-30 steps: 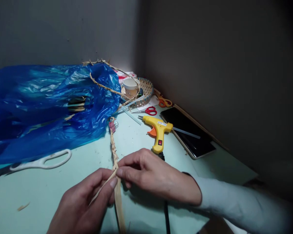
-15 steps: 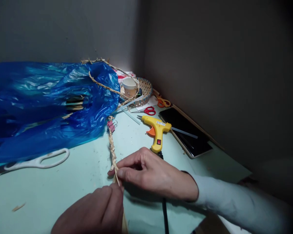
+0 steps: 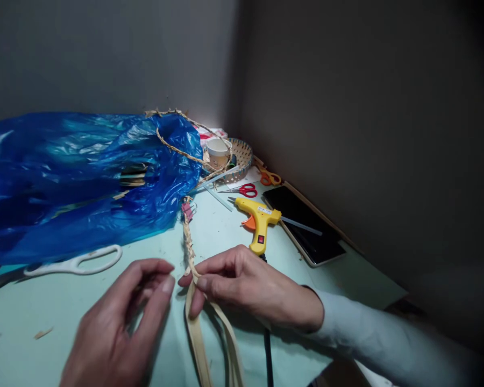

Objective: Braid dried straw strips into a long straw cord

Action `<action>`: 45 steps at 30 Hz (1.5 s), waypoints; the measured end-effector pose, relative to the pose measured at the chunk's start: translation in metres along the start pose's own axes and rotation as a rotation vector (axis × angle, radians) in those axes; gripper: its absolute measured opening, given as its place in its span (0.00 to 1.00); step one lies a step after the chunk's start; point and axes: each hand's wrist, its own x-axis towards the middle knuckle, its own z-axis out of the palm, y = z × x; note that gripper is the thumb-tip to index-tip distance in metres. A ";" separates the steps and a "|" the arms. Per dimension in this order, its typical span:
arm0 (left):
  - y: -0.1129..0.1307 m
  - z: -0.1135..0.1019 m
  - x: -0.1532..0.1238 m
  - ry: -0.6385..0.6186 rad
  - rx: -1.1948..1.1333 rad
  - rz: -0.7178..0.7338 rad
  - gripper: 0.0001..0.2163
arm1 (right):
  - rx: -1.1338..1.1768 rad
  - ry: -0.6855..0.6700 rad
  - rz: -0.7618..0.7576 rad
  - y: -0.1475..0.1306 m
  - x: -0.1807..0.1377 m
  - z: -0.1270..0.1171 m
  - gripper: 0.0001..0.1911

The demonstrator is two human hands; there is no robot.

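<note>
Near front table (image 3: 44,306) edge, R hand (image 3: 250,285) pinched on straw braid (image 3: 189,242), L hand (image 3: 121,322) fingers apart just beside loose strips (image 3: 197,336)

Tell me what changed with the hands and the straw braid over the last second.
The left hand let go of the loose strands and drew off to the left, fingers open. The strands now trail free toward the camera. The right hand still pinches the braid at its end. The glue gun, blue bag and white scissors lie as before.
</note>
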 end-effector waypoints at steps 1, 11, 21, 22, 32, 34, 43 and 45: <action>0.000 0.000 0.004 -0.109 -0.169 -0.122 0.13 | 0.028 -0.010 0.019 0.001 0.000 0.000 0.16; 0.002 0.013 0.007 -0.502 -0.727 -0.543 0.20 | -0.285 -0.008 0.077 0.001 -0.005 -0.001 0.19; -0.009 0.011 0.012 -0.530 -0.523 -0.339 0.14 | -0.705 0.073 0.003 -0.003 -0.014 0.005 0.12; -0.007 0.011 0.013 -0.544 -0.558 -0.349 0.13 | -0.726 0.066 -0.007 -0.004 -0.014 0.006 0.12; -0.004 0.017 0.013 -0.442 -0.419 -0.274 0.15 | -0.972 0.118 -0.108 0.005 -0.017 0.008 0.13; -0.005 0.017 0.012 -0.390 -0.361 -0.239 0.15 | -1.010 0.170 -0.165 0.011 -0.020 0.009 0.13; -0.004 0.018 0.006 -0.358 -0.445 -0.247 0.14 | -1.540 0.335 -0.721 0.036 -0.029 0.023 0.13; -0.005 0.017 0.006 -0.383 -0.520 -0.269 0.14 | -1.640 0.265 -0.848 0.038 -0.028 0.024 0.13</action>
